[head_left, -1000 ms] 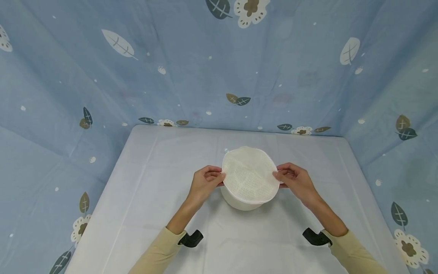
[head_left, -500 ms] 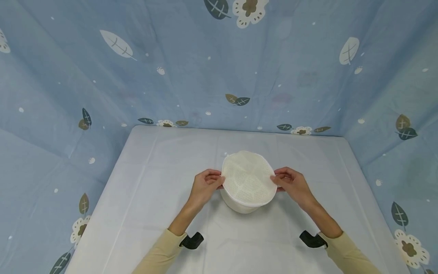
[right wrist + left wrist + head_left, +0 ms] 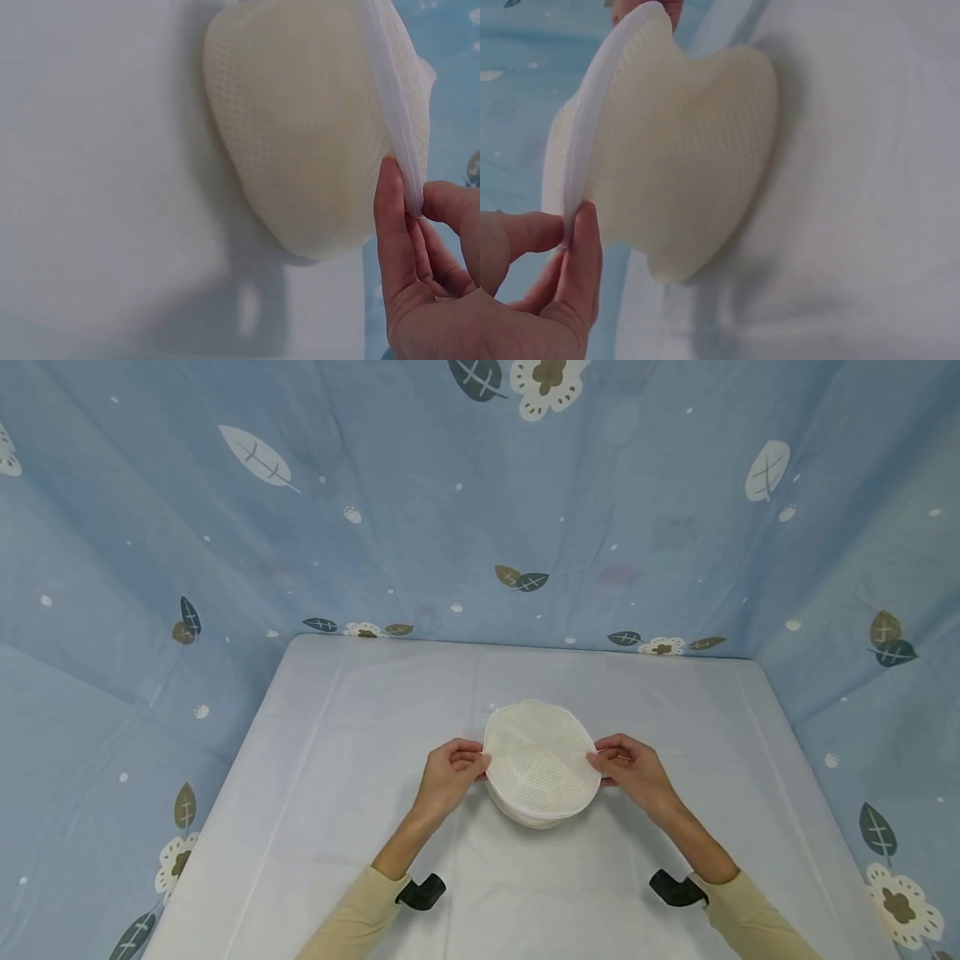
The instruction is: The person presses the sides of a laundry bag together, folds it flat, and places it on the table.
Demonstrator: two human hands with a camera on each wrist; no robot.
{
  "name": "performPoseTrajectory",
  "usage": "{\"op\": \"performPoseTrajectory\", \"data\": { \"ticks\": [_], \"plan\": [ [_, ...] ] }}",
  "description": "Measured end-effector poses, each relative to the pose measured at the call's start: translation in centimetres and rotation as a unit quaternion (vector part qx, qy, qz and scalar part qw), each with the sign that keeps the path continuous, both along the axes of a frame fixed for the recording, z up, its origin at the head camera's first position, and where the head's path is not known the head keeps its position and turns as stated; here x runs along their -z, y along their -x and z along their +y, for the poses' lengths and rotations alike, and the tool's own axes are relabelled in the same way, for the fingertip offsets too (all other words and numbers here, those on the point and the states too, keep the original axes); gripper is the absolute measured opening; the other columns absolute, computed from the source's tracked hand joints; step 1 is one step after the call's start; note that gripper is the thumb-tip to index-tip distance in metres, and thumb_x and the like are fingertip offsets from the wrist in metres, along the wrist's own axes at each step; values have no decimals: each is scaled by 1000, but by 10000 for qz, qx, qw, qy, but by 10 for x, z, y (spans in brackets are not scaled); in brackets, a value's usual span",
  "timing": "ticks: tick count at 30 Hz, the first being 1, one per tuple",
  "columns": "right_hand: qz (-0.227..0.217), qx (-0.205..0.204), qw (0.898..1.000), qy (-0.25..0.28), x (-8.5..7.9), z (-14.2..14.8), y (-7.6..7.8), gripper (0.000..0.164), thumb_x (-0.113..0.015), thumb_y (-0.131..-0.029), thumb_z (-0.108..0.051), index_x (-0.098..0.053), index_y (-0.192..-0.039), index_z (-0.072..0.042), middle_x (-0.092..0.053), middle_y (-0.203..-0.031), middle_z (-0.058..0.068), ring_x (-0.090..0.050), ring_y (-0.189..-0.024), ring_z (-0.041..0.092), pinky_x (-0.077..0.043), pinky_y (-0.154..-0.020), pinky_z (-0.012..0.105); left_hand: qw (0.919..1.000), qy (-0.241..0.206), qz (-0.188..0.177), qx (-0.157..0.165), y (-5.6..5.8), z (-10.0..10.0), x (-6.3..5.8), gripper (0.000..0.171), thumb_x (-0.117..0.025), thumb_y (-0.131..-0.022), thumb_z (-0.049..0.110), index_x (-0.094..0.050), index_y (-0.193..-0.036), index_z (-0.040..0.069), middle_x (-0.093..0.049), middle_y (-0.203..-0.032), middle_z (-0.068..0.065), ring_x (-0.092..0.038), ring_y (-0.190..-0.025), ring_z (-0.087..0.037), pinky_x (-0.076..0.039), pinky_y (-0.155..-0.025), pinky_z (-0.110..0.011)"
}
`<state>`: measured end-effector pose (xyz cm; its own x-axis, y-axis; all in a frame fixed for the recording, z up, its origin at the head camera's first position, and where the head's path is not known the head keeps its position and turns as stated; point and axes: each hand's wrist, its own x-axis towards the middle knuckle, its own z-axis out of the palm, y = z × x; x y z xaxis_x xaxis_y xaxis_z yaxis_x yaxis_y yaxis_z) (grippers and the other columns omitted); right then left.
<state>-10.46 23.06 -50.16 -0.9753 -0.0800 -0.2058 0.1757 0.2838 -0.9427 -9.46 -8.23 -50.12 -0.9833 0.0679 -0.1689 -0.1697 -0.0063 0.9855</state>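
Note:
A cream-coloured round mesh laundry bag [image 3: 538,762] with a white edge band stands at the middle of the table, its flat mesh top tilted toward me. My left hand [image 3: 447,778] pinches the band at the left side between thumb and fingers. Opposite it, the right hand [image 3: 636,777] pinches the same band at the right. Both wrist views show the bag's soft side wall [image 3: 705,165] bulging below the white band [image 3: 390,90], dented in places. The bag's underside is hidden.
A white cloth [image 3: 360,710] covers the table. Blue curtains [image 3: 420,468] with leaf and flower prints hang behind it and on both sides. Each sleeve cuff bears a black wrist mount [image 3: 423,892].
Both hands have drawn slightly toward me with the bag's top, which sits lower in view. The right hand has shifted a little left. Both keep their pinch on the band.

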Motion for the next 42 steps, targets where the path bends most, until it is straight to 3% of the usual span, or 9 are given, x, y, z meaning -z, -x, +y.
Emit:
{"op": "performPoseTrajectory", "data": {
  "ticks": [7, 12, 21, 29, 32, 34, 36, 39, 42],
  "plan": [
    [23, -119, 9999, 115, 11, -1, -3, 38, -76, -96, -18, -60, -120, 7, -65, -101, 19, -70, -81, 15, -62, -72, 32, 9999, 110, 8, 4, -2, -1, 10, 22, -73, -95, 3, -66, -111, -10, -68, -93, -16, -67, -76, -13, -61, -81, -46],
    [-32, -103, 9998, 172, 21, -2, -2, 35, -76, -95, -16, -61, -118, 6, -65, -101, 19, -70, -80, 16, -63, -71, 33, 9998, 175, -11, -32, -3, -1, 16, 22, -73, -95, 2, -66, -112, -9, -68, -93, -17, -67, -77, -15, -62, -78, -40],
    [105, -177, 9998, 13, 31, -5, -1, 31, -75, -96, -13, -62, -117, 6, -66, -98, 17, -70, -78, 16, -63, -69, 35, 9993, 347, 123, 7, 0, -2, 34, 21, -69, -94, -5, -63, -111, -17, -66, -93, -28, -69, -81, -32, -62, -76, -44],
    [379, -112, 9988, -291, 37, -8, -2, 29, -76, -95, -14, -64, -114, 5, -67, -95, 14, -68, -73, 15, -62, -63, 33, 9992, 342, 174, -75, -2, -2, 38, 21, -72, -94, 1, -66, -111, -11, -68, -93, -19, -66, -76, -14, -62, -73, -32],
    [850, -96, 9939, -690, 38, -11, -4, 25, -78, -93, -13, -66, -111, 0, -67, -93, 10, -66, -74, 15, -60, -60, 30, 9955, 804, 480, -132, -3, -2, 39, 21, -73, -94, 5, -68, -110, -7, -70, -93, -15, -68, -80, -17, -61, -73, -29],
    [1437, -137, 9836, -1080, 38, -13, -6, 25, -80, -92, -11, -67, -111, -2, -67, -94, 8, -65, -78, 16, -59, -61, 27, 9870, 1320, 902, -144, -5, 0, 38, 23, -74, -95, 5, -67, -113, -7, -69, -97, -14, -69, -86, -21, -60, -77, -30],
    [2172, -218, 9639, -1526, 39, -14, -7, 29, -81, -89, -8, -67, -114, -1, -67, -98, 8, -64, -84, 17, -56, -65, 23, 9687, 2007, 1457, -134, -8, 2, 36, 26, -73, -95, 6, -66, -117, -5, -67, -104, -13, -69, -93, -25, -59, -82, -32],
    [3089, -376, 9306, -1929, 39, -16, -8, 36, -82, -86, 0, -66, -118, 0, -66, -108, 10, -62, -93, 22, -52, -76, 18, 9234, 2939, 2468, -3, -12, 7, 34, 32, -72, -95, 0, -62, -125, -5, -60, -115, -16, -64, -105, -29, -57, -89, -37],
    [3578, -644, 9082, -2075, 39, -18, -8, 38, -79, -84, 9, -67, -119, -1, -64, -116, 10, -60, -103, 24, -48, -84, 15, 8771, 3521, 3261, 207, -13, 11, 31, 36, -68, -94, -8, -62, -129, -3, -58, -122, -16, -60, -112, -28, -56, -92, -36]
  ]
}}
